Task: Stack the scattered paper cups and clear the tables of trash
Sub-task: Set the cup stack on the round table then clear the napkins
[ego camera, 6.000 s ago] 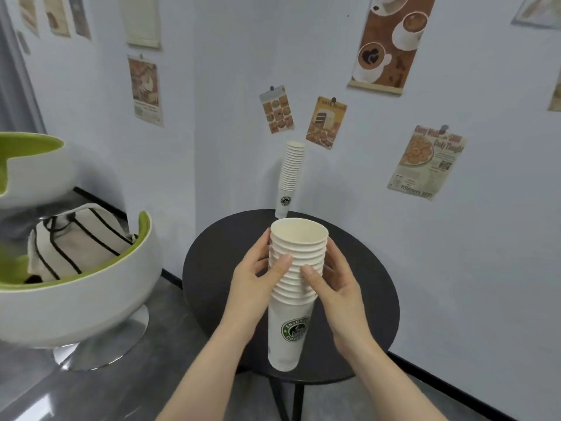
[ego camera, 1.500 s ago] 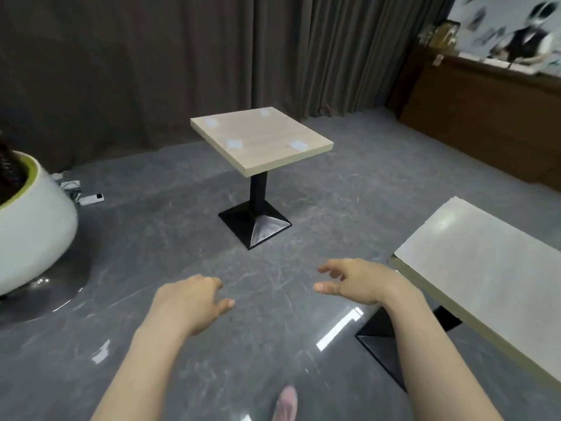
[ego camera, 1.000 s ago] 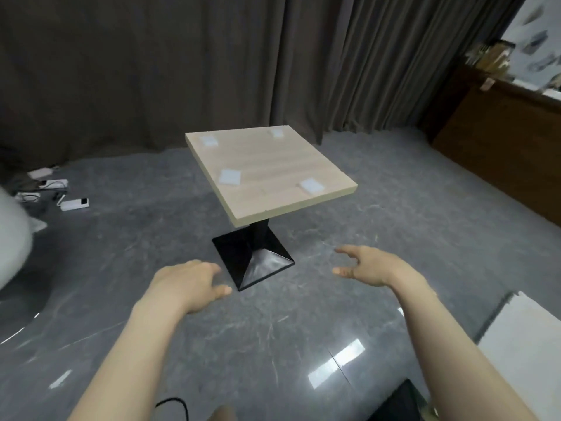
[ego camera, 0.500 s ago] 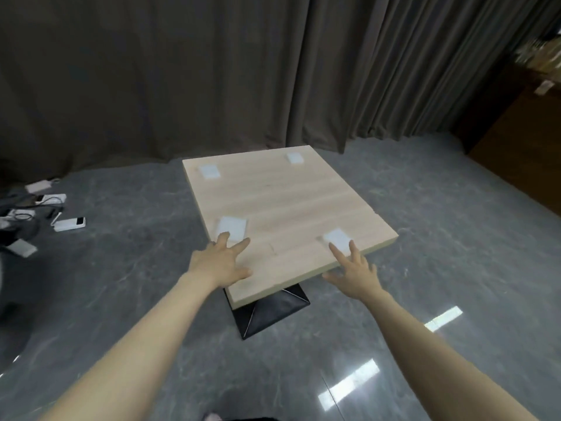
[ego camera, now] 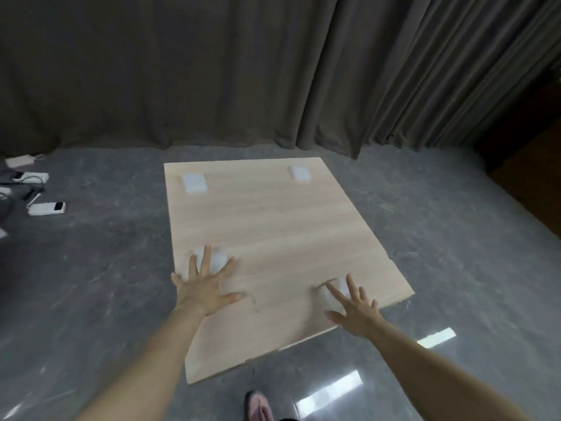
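Note:
A square light-wood table [ego camera: 273, 226] fills the middle of the head view. Several white paper napkins lie on it: one at the far left [ego camera: 194, 183], one at the far right [ego camera: 299, 172], and two near me. My left hand [ego camera: 206, 284] lies spread, fingers straight, over the near left napkin [ego camera: 219, 258]. My right hand [ego camera: 355, 305] is spread over the near right napkin [ego camera: 341, 285], which is mostly hidden under the fingers. No paper cups are in view.
Dark curtains [ego camera: 273, 71] hang behind the table. Grey polished floor surrounds it. White chargers and cables [ego camera: 45, 208] lie on the floor at the left. A brown wooden counter [ego camera: 534, 177] is at the far right. My pink shoe [ego camera: 258, 405] shows below the table edge.
I have stepped closer to the table. Both hands have moved forward from its near edge onto the two nearest napkins, fingers spread.

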